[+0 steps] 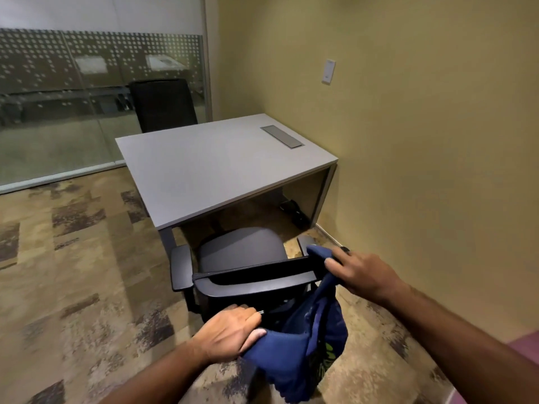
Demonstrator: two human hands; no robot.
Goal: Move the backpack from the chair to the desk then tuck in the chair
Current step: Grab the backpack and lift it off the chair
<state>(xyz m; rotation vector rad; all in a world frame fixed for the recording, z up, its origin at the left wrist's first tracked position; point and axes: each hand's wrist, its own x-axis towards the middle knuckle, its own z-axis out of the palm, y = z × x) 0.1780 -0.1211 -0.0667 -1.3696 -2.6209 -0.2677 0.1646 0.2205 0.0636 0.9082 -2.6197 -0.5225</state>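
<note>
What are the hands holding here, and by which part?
Both hold the blue backpack: the right hand grips its strap looped over the chair back, and the left hand grips the bag's top edge.

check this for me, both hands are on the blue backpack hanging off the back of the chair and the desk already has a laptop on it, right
Not quite. The head view shows the desk bare except for a flush cable hatch; no laptop. The rest holds: left hand and right hand grip the blue backpack behind the chair.
</note>
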